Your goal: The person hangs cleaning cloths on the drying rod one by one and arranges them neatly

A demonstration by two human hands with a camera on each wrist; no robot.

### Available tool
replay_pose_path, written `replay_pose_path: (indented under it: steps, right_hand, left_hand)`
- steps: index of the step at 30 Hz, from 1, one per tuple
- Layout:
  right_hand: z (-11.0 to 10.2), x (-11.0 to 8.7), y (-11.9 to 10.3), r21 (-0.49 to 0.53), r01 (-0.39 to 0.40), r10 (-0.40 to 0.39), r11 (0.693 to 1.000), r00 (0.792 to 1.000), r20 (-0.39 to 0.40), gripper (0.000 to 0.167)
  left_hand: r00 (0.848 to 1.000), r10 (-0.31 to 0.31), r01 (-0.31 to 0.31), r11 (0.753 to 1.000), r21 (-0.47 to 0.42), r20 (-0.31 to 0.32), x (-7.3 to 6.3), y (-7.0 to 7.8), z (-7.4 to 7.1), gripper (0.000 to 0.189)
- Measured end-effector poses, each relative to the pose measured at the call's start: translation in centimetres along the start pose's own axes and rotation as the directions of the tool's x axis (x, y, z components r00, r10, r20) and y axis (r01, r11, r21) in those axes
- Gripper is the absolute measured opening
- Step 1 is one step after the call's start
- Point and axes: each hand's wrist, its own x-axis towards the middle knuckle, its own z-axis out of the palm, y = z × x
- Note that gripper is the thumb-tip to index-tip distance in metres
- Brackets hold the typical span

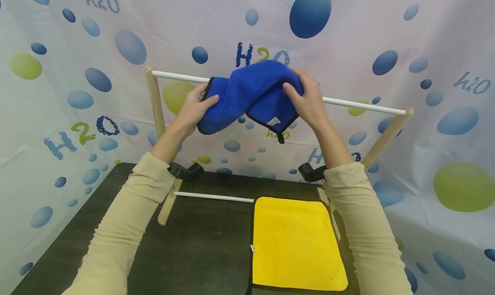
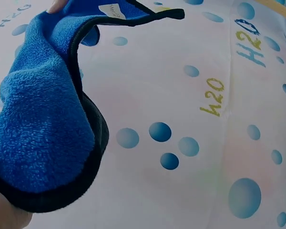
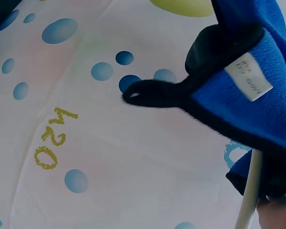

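A blue microfiber cloth (image 1: 251, 93) with black edging is held up at the top white rod (image 1: 363, 106) of a wooden rack. My left hand (image 1: 193, 108) pinches its left end, thumb in front. On the right, my right hand (image 1: 307, 99) grips the upper part between thumb and fingers. A corner with a white label (image 3: 249, 76) and a black loop (image 3: 152, 93) hangs down between the hands. In the left wrist view the cloth (image 2: 43, 124) sags in a rounded fold. Whether it rests on the rod is hidden.
A yellow cloth (image 1: 297, 243) with black edging lies flat on the dark table (image 1: 193, 247), towards the right. The rack's wooden posts (image 1: 155, 101) stand at either side, and a lower white rod (image 1: 212, 196) runs near the table. Behind hangs a bubble-patterned curtain (image 1: 216, 20).
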Motion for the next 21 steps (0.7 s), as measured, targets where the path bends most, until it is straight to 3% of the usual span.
replay_pose_path:
  steps: [8,11,14,16,18,21]
  right_hand:
    - [-0.3,-1.4,0.8,0.117,0.017,-0.022,0.993,0.999,0.041,0.046]
    - [-0.2,-1.7,1.2,0.059,0.053,-0.051,0.997,0.998,-0.026,0.043]
    - [0.1,-2.0,1.3,-0.104,0.002,-0.015,0.995,0.992,-0.122,0.046]
    - [0.1,-2.2,1.3,-0.237,-0.102,0.061,0.966,0.982,-0.177,0.055]
    - [0.2,-2.5,1.3,-0.351,-0.210,0.138,0.913,0.966,-0.220,0.062]
    - [0.2,-2.8,1.4,-0.428,-0.315,0.212,0.848,0.939,-0.270,0.065]
  left_hand:
    - [0.998,0.003,-0.011,0.991,-0.134,-0.062,0.2,0.1,0.1,0.037]
    - [0.996,0.015,-0.030,0.985,-0.168,-0.092,0.1,0.0,0.0,0.035]
    - [0.993,0.031,-0.054,0.977,-0.204,-0.113,0.1,0.0,-0.2,0.032]
    - [0.992,0.040,-0.067,0.972,-0.224,-0.121,0.0,0.1,-0.3,0.031]
    - [0.991,0.051,-0.080,0.965,-0.250,-0.123,-0.1,0.1,-0.4,0.030]
    - [0.991,0.066,-0.097,0.956,-0.278,-0.118,-0.3,0.2,-0.5,0.029]
